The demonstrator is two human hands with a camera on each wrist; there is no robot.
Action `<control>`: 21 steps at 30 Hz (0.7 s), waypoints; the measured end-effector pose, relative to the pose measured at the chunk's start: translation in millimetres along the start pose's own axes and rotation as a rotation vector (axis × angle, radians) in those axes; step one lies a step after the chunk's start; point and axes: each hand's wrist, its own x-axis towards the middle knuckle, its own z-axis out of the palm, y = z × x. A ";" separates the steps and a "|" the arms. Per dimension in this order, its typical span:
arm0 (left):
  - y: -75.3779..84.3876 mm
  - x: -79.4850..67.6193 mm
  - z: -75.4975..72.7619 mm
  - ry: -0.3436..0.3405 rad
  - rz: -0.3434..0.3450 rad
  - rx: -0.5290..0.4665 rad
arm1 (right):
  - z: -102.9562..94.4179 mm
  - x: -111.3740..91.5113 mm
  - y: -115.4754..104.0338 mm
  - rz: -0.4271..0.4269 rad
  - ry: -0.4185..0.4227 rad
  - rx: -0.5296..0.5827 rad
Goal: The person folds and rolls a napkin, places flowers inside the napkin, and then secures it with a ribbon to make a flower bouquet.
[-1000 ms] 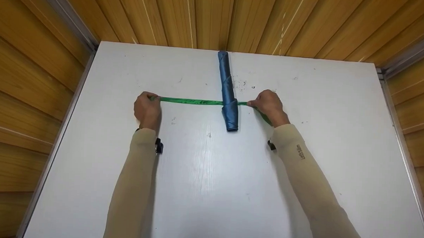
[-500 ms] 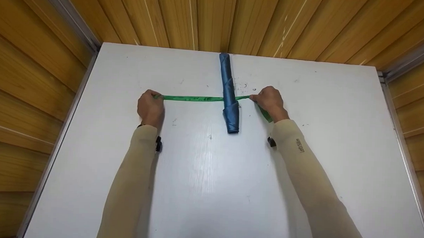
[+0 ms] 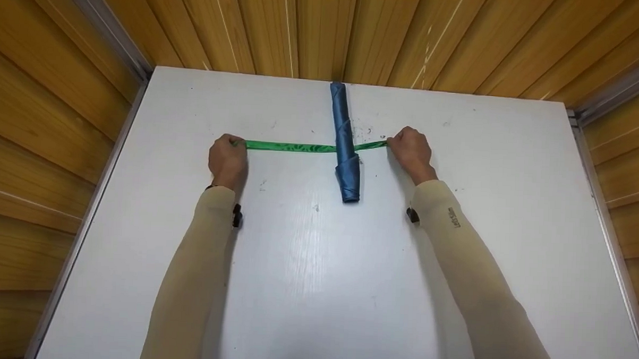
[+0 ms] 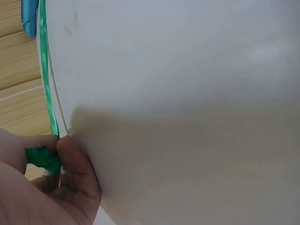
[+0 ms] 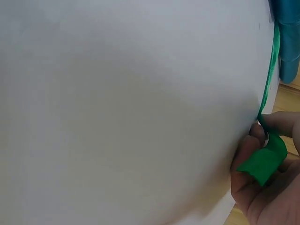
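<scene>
A long roll of shiny blue fabric (image 3: 344, 132) lies on the white table, pointing away from me. A green ribbon (image 3: 291, 146) passes beneath it crosswise and sticks out on both sides. My left hand (image 3: 228, 157) pinches the left end between thumb and fingers; a bunched bit of ribbon (image 4: 44, 159) shows inside that hand in the left wrist view. On the other side my right hand (image 3: 412, 153) pinches the shorter, slightly twisted stretch. In the right wrist view the ribbon's loose cut end (image 5: 262, 164) hangs over the fingers.
The white table (image 3: 305, 285) has small dark marks near the blue roll. Wood-look panel walls (image 3: 324, 31) stand behind it and at both sides. The roll's far end reaches almost to the table's back edge.
My right hand has moved right and a little away from me, and the dangling tail below it no longer shows in the head view. My left hand has shifted slightly away with its end.
</scene>
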 end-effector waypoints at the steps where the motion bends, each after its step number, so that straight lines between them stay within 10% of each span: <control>1: 0.2 0.2 -0.9 -0.008 0.004 -0.006 | -2.2 0.8 1.4 0.018 -0.009 0.031; 9: 5.2 2.9 -13.7 -0.052 -0.020 -0.012 | -26.6 4.1 16.4 0.191 -0.107 0.501; 21: 29.5 -4.2 -9.5 -0.194 -0.020 -0.264 | -48.1 2.9 24.1 0.186 -0.025 0.759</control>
